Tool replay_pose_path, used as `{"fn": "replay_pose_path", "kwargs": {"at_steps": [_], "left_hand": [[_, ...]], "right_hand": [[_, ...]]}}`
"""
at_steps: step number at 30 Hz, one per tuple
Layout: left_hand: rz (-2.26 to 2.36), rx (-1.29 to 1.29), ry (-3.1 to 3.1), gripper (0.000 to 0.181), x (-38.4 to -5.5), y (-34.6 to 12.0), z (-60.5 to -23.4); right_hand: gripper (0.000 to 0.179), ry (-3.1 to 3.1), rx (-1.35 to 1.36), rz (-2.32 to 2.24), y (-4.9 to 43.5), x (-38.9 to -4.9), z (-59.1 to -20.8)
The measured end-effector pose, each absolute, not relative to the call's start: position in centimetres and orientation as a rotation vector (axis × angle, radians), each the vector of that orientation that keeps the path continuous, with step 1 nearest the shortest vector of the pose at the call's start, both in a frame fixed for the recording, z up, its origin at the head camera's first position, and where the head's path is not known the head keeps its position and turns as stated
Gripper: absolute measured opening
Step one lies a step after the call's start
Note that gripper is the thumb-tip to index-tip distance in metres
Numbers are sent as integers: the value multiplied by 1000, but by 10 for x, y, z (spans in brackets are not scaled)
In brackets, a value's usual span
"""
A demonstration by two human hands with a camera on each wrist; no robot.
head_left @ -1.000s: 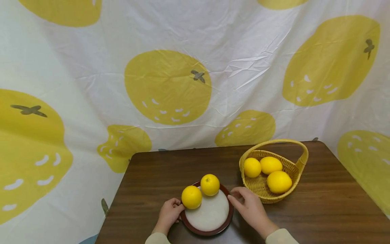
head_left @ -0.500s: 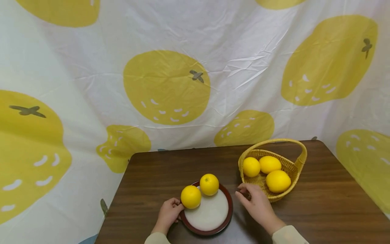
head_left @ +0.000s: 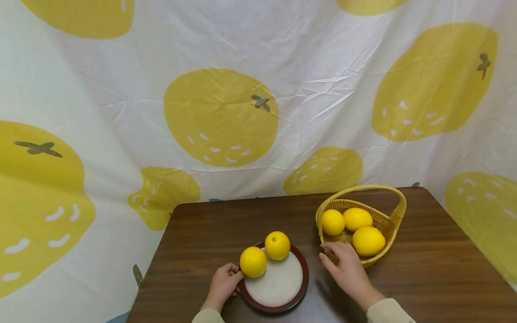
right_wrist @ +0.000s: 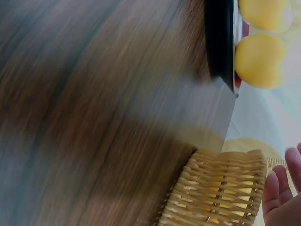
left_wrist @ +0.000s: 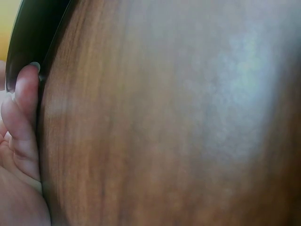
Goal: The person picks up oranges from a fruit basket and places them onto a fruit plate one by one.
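On the table lies a round plate (head_left: 278, 287) with a white middle and a dark red-brown rim. My left hand (head_left: 223, 283) pinches its left rim, thumb on top. In the left wrist view, fingers (left_wrist: 27, 92) lie against the plate's dark outer side (left_wrist: 35, 33). Two round yellow oranges sit at the plate's back left, one orange (head_left: 253, 262) nearer me and one orange (head_left: 277, 246) behind. My right hand (head_left: 347, 272) holds nothing; its fingers are loosely bent, close by the front left rim of a wicker basket (head_left: 389, 229).
Inside the basket are a round yellow fruit (head_left: 333, 222) and two oval lemons, one lemon (head_left: 357, 219) at the back and one lemon (head_left: 368, 241) in front. The basket's arched handle (head_left: 369, 186) rises above them. A lemon-print cloth (head_left: 250, 54) hangs behind the dark wooden table (head_left: 218, 224).
My right hand has come off the plate's right rim and moved right, over to the basket's near edge. The left hand and plate have stayed in place.
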State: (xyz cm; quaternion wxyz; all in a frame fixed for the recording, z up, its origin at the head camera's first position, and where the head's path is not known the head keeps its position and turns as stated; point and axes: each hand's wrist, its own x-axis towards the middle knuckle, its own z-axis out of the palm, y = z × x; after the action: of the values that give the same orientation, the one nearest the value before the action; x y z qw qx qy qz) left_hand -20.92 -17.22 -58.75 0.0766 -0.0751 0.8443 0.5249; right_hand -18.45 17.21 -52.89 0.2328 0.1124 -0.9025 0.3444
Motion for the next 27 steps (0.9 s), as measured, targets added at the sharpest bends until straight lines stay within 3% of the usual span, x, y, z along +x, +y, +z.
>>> {"fn": "replay_pose_path", "kwargs": {"at_steps": [27], "left_hand": [[1570, -228, 2530, 24, -209, -173, -588]], "right_hand": [[25, -2467, 292, 681, 222, -191, -531]]}}
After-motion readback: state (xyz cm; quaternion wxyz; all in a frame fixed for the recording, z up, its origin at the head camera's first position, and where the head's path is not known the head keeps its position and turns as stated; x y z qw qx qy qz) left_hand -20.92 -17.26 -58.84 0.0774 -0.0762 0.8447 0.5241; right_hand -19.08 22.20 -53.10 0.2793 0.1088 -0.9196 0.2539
